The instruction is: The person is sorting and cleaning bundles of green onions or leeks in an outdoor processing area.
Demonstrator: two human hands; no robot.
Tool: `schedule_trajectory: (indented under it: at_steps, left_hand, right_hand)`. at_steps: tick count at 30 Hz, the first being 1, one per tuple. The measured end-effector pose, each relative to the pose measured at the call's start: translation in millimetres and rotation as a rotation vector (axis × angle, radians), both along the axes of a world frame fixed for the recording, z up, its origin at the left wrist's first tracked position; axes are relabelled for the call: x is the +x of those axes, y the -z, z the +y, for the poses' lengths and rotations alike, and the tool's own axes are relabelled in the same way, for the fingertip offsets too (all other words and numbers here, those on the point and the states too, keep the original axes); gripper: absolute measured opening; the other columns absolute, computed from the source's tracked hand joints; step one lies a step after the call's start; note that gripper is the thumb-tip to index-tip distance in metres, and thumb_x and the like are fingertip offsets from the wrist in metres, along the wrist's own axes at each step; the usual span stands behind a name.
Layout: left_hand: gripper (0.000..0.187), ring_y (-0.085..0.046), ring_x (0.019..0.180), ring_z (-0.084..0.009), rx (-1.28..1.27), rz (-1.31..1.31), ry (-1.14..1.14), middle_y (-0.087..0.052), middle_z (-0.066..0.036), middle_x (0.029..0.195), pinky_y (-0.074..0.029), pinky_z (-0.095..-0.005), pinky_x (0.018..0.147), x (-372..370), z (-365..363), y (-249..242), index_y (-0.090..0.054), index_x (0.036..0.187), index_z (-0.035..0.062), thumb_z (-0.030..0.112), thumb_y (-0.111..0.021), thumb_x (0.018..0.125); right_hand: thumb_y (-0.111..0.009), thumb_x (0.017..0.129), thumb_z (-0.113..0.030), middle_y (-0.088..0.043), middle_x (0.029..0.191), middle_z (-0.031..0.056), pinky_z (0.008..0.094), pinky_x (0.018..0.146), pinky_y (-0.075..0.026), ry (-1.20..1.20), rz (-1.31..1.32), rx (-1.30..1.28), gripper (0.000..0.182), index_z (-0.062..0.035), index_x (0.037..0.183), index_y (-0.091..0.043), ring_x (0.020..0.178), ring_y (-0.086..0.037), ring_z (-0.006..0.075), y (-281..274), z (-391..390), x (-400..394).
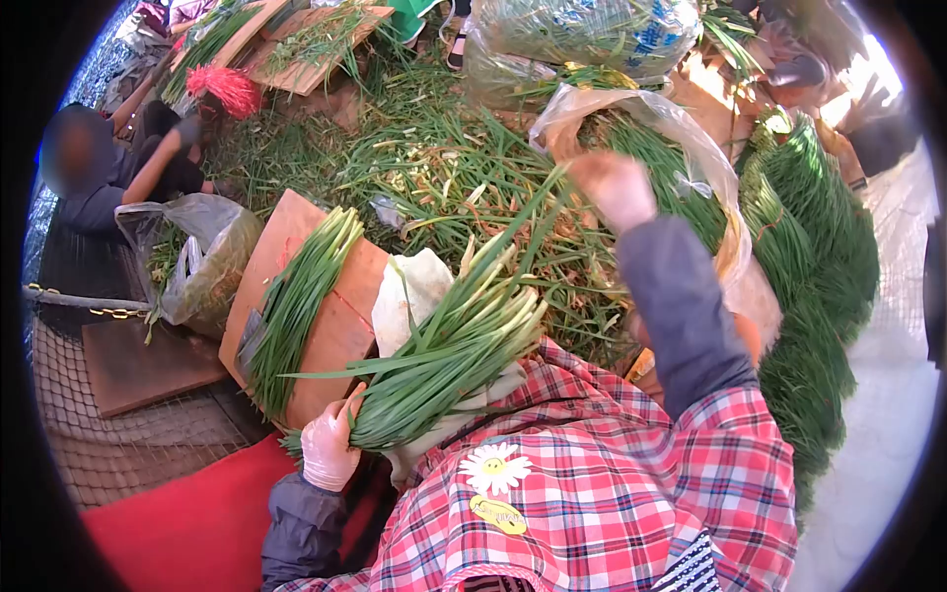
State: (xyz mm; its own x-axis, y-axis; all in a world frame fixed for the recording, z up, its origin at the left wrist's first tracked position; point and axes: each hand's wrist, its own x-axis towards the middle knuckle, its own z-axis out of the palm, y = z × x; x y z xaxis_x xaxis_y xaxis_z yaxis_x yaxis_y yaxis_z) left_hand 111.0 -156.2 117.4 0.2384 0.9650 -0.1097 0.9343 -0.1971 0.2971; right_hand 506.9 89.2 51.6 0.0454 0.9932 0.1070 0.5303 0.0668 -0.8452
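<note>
My left hand [330, 446], in a thin pale glove, is closed around the leafy end of a bunch of garlic chives [424, 370]. The bunch lies across my lap, its pale stem ends toward the upper right. My right hand [614, 187] is raised beyond the bunch and blurred by motion. Long green chive leaves [523, 217] run up to its fingertips, which appear pinched on them. Left of the bunch, another bundle of chives [306, 306] rests on a wooden board [360, 271]. A white cloth [409, 296] sits between board and bunch.
Loose chive trimmings [434, 168] cover the ground ahead. An open plastic bag of chives [730, 187] stands beyond my right arm, near piled bundles [814, 266]. A bag of scraps [212, 257] is at left; another person [99, 168] sits behind it. A large filled bag [582, 39] stands farther back.
</note>
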Motion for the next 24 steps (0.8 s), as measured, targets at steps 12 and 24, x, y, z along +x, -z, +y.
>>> schedule_trajectory:
  at_steps: [12, 24]
  left_hand:
    - [0.066, -0.06, 0.074, -0.03, 0.045, 0.036, 0.074, -0.061, -0.01, 0.093, -0.047, -0.0395, 0.063, 3, 2, -4, -0.054, 0.125, 0.0151, -0.003, -0.063, 0.061]
    - [0.069, -0.059, 0.071, -0.0293, 0.051, 0.026, 0.105, -0.06, -0.009, 0.094, -0.047, -0.0387, 0.063, 0, 5, -4, -0.053, 0.127, 0.0163, -0.003, -0.062, 0.061]
  right_hand:
    - [-0.068, 0.073, -0.021, -0.056, 0.12, 0.0173, 0.0378, 0.091, -0.044, -0.769, -0.304, -0.134, 0.061, -0.0195, 0.131, -0.047, 0.106, -0.056, 0.0321, -66, 11, -66]
    - [-0.057, 0.08, -0.028, -0.066, 0.082, 0.0119, 0.0426, 0.075, -0.048, -0.287, -0.99, -0.137, 0.024, -0.0126, 0.094, -0.068, 0.084, -0.063, 0.0289, -4, 59, -19]
